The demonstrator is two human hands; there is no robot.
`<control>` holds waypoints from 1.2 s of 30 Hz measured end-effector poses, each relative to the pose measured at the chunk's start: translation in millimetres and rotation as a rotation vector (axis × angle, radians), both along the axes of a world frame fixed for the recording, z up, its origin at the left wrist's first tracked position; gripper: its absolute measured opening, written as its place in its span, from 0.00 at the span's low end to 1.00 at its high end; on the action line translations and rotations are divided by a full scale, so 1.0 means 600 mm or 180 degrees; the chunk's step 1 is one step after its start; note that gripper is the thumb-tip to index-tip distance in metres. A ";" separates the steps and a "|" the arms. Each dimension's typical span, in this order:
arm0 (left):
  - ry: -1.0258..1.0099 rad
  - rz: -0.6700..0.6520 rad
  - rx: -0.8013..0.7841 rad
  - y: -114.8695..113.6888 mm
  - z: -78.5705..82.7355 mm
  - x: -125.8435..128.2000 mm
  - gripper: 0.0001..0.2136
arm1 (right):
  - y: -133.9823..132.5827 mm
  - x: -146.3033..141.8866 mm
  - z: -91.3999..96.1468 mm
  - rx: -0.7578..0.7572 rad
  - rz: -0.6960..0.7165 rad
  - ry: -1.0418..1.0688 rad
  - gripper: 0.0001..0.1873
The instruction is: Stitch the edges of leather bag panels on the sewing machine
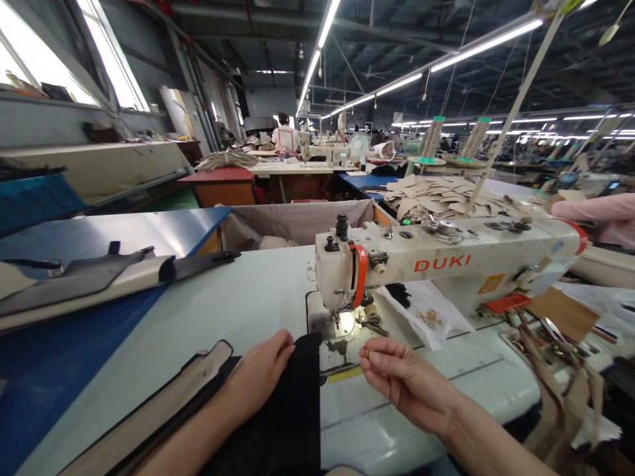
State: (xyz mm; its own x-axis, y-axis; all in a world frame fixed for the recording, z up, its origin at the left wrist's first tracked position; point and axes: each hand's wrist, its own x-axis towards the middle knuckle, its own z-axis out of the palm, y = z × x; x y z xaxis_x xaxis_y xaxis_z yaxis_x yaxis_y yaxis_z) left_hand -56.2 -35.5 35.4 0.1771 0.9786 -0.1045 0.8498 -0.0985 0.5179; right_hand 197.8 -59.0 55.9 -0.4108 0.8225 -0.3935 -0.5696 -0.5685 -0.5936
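Note:
My left hand (262, 370) is closed on the edge of a piece of black fabric (292, 416), which lies left of the needle area and runs down toward me. Between thumb and fingertips, my right hand (409, 380) pinches a tiny gold-coloured piece (367, 354), too small to identify. This hand is above the table, in front of the white DUKI sewing machine (397, 261). A lamp lights the needle plate (346, 324). On a white sheet (449, 324) behind my right hand lie several small gold-coloured pieces (429, 318) and a black bundle (399, 294).
A beige-and-black panel (163, 403) lies beside my left forearm. More dark and beige panels (99, 277) rest on the blue table at left. Beige straps (555, 390) hang at right. Cut pieces (431, 195) are piled behind the machine. A pink sleeve (595, 208) shows at right.

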 end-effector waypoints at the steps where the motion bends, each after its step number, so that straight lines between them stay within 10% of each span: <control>1: -0.0019 0.0013 0.0021 0.000 -0.001 0.000 0.09 | 0.000 -0.002 -0.001 -0.0038 0.0004 0.0032 0.12; 11: -0.0324 -0.0003 0.0045 -0.007 0.019 0.009 0.10 | 0.015 -0.083 -0.019 0.0401 0.0043 -0.0841 0.16; 20: -0.1061 0.0018 0.0042 -0.016 0.043 0.017 0.11 | 0.047 -0.162 -0.040 0.0635 -0.0869 -0.1199 0.12; 36: -0.0760 0.0025 0.0101 -0.014 0.033 0.018 0.09 | 0.035 -0.161 -0.066 0.1757 -0.0457 -0.1851 0.05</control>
